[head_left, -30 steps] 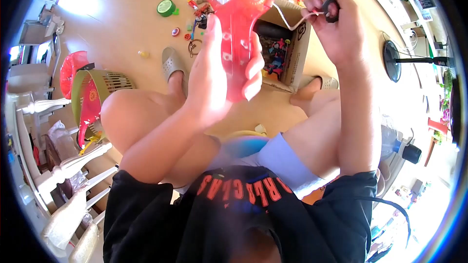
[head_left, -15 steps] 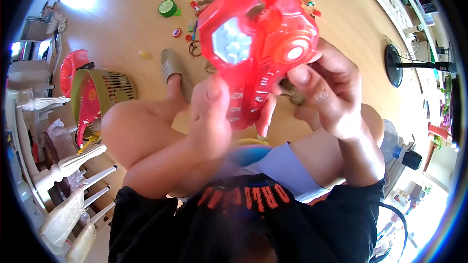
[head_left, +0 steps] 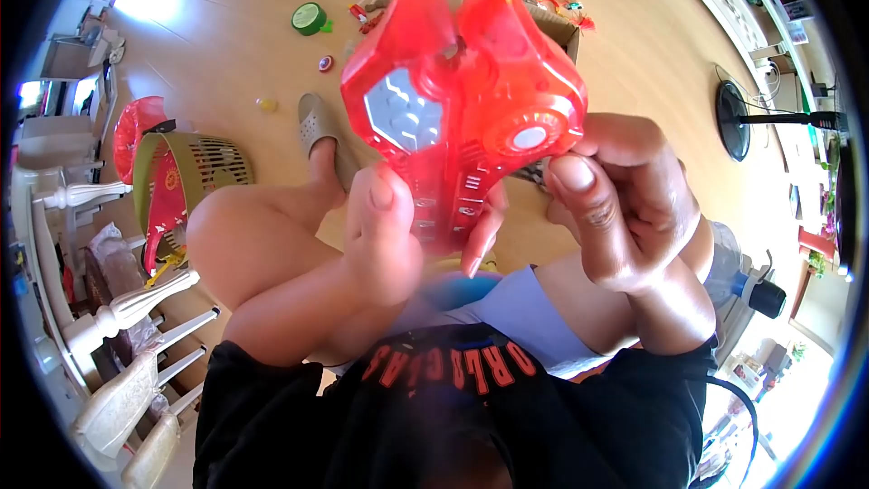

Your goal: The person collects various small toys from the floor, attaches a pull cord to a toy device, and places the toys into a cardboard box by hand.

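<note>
A glossy red plastic toy [head_left: 457, 140] fills the upper middle of the view, held up in front of me. It has two rounded prongs at its top, a grey hexagonal panel on the left and a round white button on the right. My left hand [head_left: 394, 226] is wrapped round its narrow lower part, thumb in front and fingertips showing on the far side. At the toy's right edge, below the button, my right hand [head_left: 625, 195] pinches with thumb and forefinger; the exact contact is partly hidden.
Small toys and a green tape roll [head_left: 309, 18] lie on the floor, near a cardboard box [head_left: 568, 34] partly behind the toy. A green basket [head_left: 213, 161] and white chairs [head_left: 118, 312] are at left, a black fan base [head_left: 731, 120] and a water bottle [head_left: 724, 263] at right.
The red toy has come slightly down and left with both hands, and its prongs are tilted differently. More of the cardboard box shows behind it.
</note>
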Available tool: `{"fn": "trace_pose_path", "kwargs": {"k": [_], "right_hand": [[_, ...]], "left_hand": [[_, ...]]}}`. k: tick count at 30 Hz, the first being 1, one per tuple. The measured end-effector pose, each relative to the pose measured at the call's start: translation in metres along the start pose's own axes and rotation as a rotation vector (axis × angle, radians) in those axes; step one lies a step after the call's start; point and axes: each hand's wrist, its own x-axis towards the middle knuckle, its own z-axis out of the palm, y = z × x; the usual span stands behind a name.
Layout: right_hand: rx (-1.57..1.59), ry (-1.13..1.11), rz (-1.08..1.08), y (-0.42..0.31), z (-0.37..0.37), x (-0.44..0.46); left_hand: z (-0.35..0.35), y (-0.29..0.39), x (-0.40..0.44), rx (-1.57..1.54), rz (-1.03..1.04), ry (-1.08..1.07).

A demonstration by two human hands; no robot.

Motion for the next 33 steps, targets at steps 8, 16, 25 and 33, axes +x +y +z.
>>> {"fn": "trace_pose_path", "kwargs": {"k": [8,16,25,33], "right_hand": [[-0.31,0.062,-0.196,0.005,-0.022,-0.004],[-0.304,0.111,-0.134,0.0,-0.019,-0.005],[-0.277,0.02,-0.272,0.001,-0.013,-0.003],[-0.263,-0.007,-0.023,-0.018,-0.01,-0.003]], "left_hand": [[0.013,0.013,-0.012,-0.058,-0.154,0.099],[0.009,0.009,-0.017,-0.004,-0.162,0.081],[0.009,0.009,-0.019,-0.029,-0.153,0.057],[0.014,0.004,-0.019,-0.088,-0.124,0.073]]}}
